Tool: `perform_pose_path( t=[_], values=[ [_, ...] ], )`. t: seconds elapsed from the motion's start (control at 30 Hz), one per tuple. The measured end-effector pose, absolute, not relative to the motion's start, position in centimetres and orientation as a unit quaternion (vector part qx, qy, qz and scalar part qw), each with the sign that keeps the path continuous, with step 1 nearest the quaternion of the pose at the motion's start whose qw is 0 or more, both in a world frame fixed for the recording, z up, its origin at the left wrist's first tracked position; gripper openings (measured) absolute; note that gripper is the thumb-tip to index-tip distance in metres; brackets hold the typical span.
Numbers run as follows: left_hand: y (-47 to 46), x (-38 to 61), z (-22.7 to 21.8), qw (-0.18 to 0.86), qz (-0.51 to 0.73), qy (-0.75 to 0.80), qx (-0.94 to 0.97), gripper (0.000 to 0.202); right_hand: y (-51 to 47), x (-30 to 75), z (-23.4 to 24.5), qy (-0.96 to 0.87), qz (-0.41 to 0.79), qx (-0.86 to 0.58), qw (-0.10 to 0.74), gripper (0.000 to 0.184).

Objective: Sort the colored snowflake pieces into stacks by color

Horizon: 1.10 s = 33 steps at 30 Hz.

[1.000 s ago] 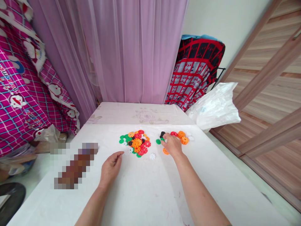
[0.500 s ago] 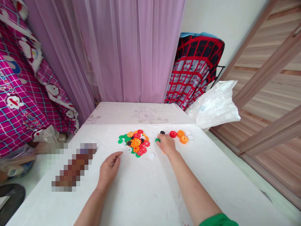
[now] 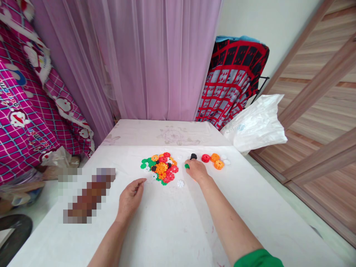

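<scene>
A heap of toothed, flower-shaped plastic discs (image 3: 162, 168) in green, orange, red, black and white lies mid-table. To its near left is my left hand (image 3: 131, 198), its fingers drawn together and nothing visible between them. My right hand (image 3: 197, 170), right of the heap, pinches a green disc (image 3: 187, 166) low over the cloth; the fingers hide part of it. Just beyond those fingers sits a black disc (image 3: 193, 156). Farther right lie a red disc (image 3: 205, 158) and orange discs (image 3: 218, 164). One white disc (image 3: 180, 183) lies alone between my hands.
A white cloth covers the table (image 3: 164, 230). White discs (image 3: 226, 162) lie at the right end of the row. A blurred brownish patch (image 3: 90, 194) is on the left. Beyond the right edge stands a white plastic bag (image 3: 256, 124), near a wooden cabinet (image 3: 311, 122).
My right hand stays almost in place, still pinching the green disc, and more of the black disc shows beyond it. The left hand holds its pose. The whole view shifts slightly.
</scene>
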State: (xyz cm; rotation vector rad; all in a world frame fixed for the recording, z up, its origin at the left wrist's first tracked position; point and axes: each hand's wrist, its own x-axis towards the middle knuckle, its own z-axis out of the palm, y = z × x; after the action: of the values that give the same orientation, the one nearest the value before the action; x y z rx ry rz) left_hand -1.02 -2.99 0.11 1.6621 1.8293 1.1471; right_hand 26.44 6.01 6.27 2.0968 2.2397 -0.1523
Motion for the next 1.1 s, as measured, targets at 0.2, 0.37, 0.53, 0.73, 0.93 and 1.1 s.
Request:
perform_pose_path(
  t=[0.2, 0.37, 0.53, 0.73, 0.93, 1.1],
  values=[
    [-3.1, -1.0, 0.3, 0.202, 0.409, 0.659, 0.598, 0.036, 6.3, 26.7, 6.1, 0.721, -0.062, 0.69, 0.023, 0.03],
    [-3.0, -1.0, 0.1, 0.203, 0.408, 0.659, 0.598, 0.036, 6.5, 26.7, 6.0, 0.718, -0.071, 0.692, 0.015, 0.029],
    [-2.9, -1.0, -0.1, 0.202, 0.408, 0.66, 0.598, 0.037, 5.8, 27.4, 6.3, 0.712, -0.077, 0.697, -0.004, 0.033],
    [-3.0, -1.0, 0.0, 0.202, 0.412, 0.66, 0.595, 0.037, 2.7, 29.7, 6.2, 0.66, -0.066, 0.742, -0.093, 0.028],
    [-2.8, -1.1, 0.4, 0.206, 0.41, 0.664, 0.591, 0.037, -0.8, 31.5, 2.8, 0.632, -0.027, 0.747, -0.205, 0.029],
    [-2.9, -1.0, 0.5, 0.197, 0.417, 0.663, 0.59, 0.037, -1.3, 30.9, 1.0, 0.654, -0.029, 0.723, -0.222, 0.042]
  ],
)
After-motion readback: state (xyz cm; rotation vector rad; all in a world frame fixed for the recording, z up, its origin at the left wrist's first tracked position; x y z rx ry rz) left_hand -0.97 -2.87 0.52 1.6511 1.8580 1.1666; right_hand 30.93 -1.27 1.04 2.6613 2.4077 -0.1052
